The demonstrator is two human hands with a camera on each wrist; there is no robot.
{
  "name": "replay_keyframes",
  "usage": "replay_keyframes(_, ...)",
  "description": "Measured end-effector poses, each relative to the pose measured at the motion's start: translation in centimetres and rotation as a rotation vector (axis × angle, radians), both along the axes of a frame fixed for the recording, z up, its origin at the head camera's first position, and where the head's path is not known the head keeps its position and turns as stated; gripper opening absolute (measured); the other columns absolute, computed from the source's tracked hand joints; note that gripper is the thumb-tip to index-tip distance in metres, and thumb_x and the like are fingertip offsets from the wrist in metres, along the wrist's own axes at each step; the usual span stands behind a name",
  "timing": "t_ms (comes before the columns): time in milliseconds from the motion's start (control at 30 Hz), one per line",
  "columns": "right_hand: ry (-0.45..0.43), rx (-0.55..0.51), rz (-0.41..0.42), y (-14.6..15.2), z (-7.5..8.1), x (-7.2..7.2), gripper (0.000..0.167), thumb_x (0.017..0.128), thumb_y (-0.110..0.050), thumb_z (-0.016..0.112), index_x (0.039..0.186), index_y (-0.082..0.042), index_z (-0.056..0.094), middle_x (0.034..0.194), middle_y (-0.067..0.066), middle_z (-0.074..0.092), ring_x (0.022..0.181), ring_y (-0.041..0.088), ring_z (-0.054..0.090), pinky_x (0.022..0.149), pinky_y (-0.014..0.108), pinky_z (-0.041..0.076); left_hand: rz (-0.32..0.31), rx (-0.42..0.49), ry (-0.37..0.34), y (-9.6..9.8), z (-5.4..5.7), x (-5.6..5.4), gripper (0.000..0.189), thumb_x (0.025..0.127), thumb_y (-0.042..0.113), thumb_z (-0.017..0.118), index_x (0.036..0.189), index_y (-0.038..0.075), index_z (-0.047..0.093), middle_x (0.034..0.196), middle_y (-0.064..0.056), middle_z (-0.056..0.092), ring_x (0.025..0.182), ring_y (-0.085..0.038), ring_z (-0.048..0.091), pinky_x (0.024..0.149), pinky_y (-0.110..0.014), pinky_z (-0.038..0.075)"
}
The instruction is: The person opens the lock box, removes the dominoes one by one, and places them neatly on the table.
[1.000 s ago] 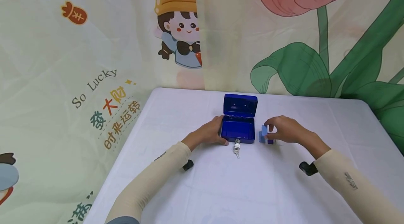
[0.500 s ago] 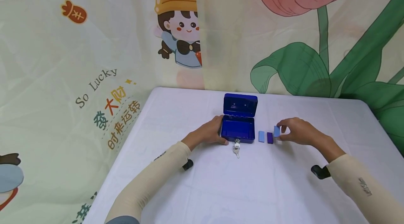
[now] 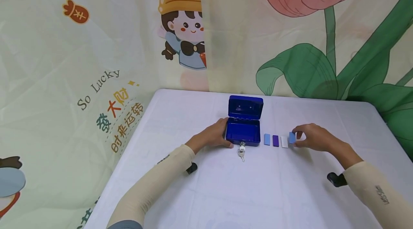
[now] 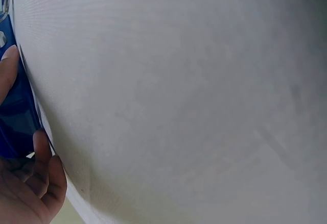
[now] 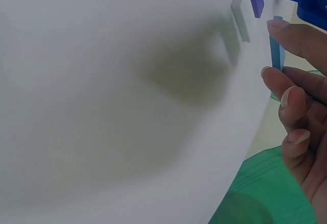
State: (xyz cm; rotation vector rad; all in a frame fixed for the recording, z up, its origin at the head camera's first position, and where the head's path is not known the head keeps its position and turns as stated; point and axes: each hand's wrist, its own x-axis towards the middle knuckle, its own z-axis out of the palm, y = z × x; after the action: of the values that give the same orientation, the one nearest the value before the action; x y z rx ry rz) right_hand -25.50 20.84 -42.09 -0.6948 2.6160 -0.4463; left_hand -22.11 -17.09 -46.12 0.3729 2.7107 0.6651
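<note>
A small dark blue metal cash box (image 3: 243, 144) stands with its lid (image 3: 246, 107) raised; the tray inside looks bare. My left hand (image 3: 213, 134) grips the box's left side, thumb at the front corner and fingers toward the back. Keys (image 3: 241, 154) hang from the lock at the front. Between thumb and fingertips, my right hand (image 3: 315, 138) pinches a light blue rectangular block (image 5: 276, 50). Just left of it, a white block (image 3: 284, 142), a purple block (image 3: 275, 141) and another light blue block (image 3: 267, 139) lie in a row on the table.
A white-covered table (image 3: 232, 193) carries everything. Behind it hangs a printed cloth (image 3: 232, 42) with a cartoon child and a tulip. Black wrist mounts (image 3: 336, 179) show below both sleeves.
My right hand has moved right with the light blue block, from over the row to the right of the white block, uncovering the purple and white blocks. My left hand stays on the box.
</note>
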Motion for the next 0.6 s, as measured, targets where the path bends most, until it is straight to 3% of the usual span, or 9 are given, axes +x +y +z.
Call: replay_keyframes(600, -0.041, 0.014, -0.026, 1.4, -1.4, -0.1, 0.052, 0.083, -0.024, 0.083, 0.124, 0.002, 0.065, 0.099, 0.005, 0.070, 0.093, 0.023, 0.061, 0.082, 0.041, 0.059, 0.002, -0.001, 0.004, 0.1, -0.2, -0.1, 0.116, 0.076, 0.049, 0.086, 0.160, 0.015, 0.014, 0.153, -0.011, 0.040, 0.139, -0.026, 0.044, 0.118, -0.046, 0.035)
